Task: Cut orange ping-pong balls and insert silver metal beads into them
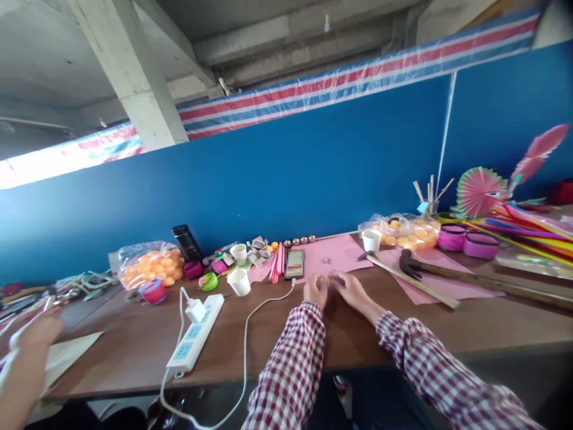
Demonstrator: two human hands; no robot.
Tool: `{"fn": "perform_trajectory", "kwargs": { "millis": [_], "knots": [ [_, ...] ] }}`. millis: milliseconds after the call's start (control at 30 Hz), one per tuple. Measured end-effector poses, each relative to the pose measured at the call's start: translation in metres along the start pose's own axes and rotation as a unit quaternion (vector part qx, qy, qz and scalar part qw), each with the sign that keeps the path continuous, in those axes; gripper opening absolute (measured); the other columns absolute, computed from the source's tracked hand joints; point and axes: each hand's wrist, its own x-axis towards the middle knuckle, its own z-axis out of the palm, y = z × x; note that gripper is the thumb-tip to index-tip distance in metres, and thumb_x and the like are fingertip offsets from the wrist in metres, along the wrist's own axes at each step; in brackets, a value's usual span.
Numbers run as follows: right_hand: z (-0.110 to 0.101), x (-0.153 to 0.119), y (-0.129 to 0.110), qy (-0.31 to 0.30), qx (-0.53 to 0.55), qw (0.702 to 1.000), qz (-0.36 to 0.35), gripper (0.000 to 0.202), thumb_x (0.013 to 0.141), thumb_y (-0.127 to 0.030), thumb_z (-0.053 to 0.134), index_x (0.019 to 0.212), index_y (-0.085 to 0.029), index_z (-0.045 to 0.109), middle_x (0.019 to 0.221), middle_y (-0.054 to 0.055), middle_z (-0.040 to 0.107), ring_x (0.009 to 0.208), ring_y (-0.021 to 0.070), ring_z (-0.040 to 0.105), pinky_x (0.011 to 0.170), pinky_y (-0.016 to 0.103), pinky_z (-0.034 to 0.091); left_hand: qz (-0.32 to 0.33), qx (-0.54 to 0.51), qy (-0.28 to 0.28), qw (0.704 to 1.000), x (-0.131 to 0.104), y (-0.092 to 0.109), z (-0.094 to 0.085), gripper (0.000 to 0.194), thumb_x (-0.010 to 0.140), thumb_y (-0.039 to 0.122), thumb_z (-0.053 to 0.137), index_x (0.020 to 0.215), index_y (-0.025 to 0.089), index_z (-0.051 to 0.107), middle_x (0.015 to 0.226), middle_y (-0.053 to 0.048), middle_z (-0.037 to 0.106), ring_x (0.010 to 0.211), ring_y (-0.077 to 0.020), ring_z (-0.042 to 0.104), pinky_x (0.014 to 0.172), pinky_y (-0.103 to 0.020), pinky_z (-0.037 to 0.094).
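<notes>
My left hand [316, 290] and my right hand [353, 289] are close together over the brown table [277, 340], at the near edge of a pink sheet [344, 255]. Their fingers are curled toward each other and blurred; whatever they may hold is too small or hidden to make out. Just beyond them, small shiny pieces [326, 261] lie on the pink sheet. A phone [294, 264] with a white cable plugged in lies left of my hands. Two hammers, one with a thin handle [416, 280] and one with a thick handle [483, 278], rest to the right.
A white power strip [196, 334] and a paper cup [239, 282] stand left. Bags of orange balls lie left [154, 267] and right [412, 233]. Another cup [371, 240] stands behind the hammers. Another person's hand [42, 325] is at far left. A blue partition [290, 179] rises behind.
</notes>
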Motion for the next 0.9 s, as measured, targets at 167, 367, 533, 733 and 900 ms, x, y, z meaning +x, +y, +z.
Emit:
{"fn": "perform_trajectory", "kwargs": {
  "millis": [167, 367, 533, 733, 900],
  "knots": [
    [-0.0011, -0.0016, -0.0022, -0.029, -0.017, 0.999, -0.004, 0.027, 0.076, -0.027, 0.049, 0.099, -0.020, 0.062, 0.097, 0.005, 0.066, 0.084, 0.0189, 0.061, 0.077, 0.030, 0.045, -0.002, 0.011, 0.007, 1.000, -0.0010, 0.0033, -0.0030, 0.020, 0.077, 0.025, 0.044, 0.084, 0.015, 0.059, 0.085, -0.007, 0.064, 0.082, -0.0166, 0.058, 0.078, -0.031, 0.045],
    [-0.0011, -0.0009, -0.0013, -0.038, -0.033, 0.999, 0.009, 0.027, 0.076, -0.027, 0.049, 0.099, -0.020, 0.062, 0.096, 0.006, 0.066, 0.084, 0.0193, 0.061, 0.075, 0.030, 0.046, -0.004, 0.022, 0.004, 1.000, -0.0020, 0.0023, -0.0038, 0.018, 0.074, 0.023, 0.049, 0.083, 0.015, 0.061, 0.088, -0.006, 0.064, 0.083, -0.0163, 0.058, 0.078, -0.030, 0.045],
    [-0.0004, -0.0010, -0.0027, -0.039, -0.057, 0.997, 0.013, 0.027, 0.075, -0.026, 0.049, 0.098, -0.020, 0.062, 0.096, 0.006, 0.066, 0.087, 0.0198, 0.060, 0.076, 0.030, 0.045, -0.004, 0.029, -0.012, 1.000, -0.0025, 0.0017, -0.0040, 0.025, 0.079, 0.031, 0.042, 0.075, 0.017, 0.063, 0.073, -0.003, 0.064, 0.071, -0.0144, 0.059, 0.070, -0.026, 0.046],
    [-0.0005, -0.0026, -0.0056, -0.046, -0.067, 0.996, 0.022, 0.027, 0.074, -0.024, 0.050, 0.097, -0.021, 0.063, 0.093, 0.004, 0.067, 0.084, 0.0192, 0.061, 0.076, 0.029, 0.045, -0.055, 0.047, -0.034, 0.997, -0.0011, -0.0014, -0.0014, 0.040, 0.083, 0.038, 0.033, 0.073, 0.016, 0.064, 0.057, -0.003, 0.061, 0.057, -0.0135, 0.057, 0.060, -0.024, 0.045],
    [-0.0006, -0.0028, -0.0045, -0.051, -0.078, 0.996, 0.015, 0.027, 0.074, -0.025, 0.050, 0.098, -0.022, 0.063, 0.093, 0.004, 0.067, 0.083, 0.0193, 0.061, 0.075, 0.028, 0.045, -0.062, 0.041, -0.022, 0.997, -0.0010, 0.0013, -0.0020, 0.037, 0.083, 0.039, 0.035, 0.075, 0.017, 0.064, 0.060, -0.004, 0.061, 0.062, -0.0150, 0.059, 0.064, -0.025, 0.047]
  ]
}}
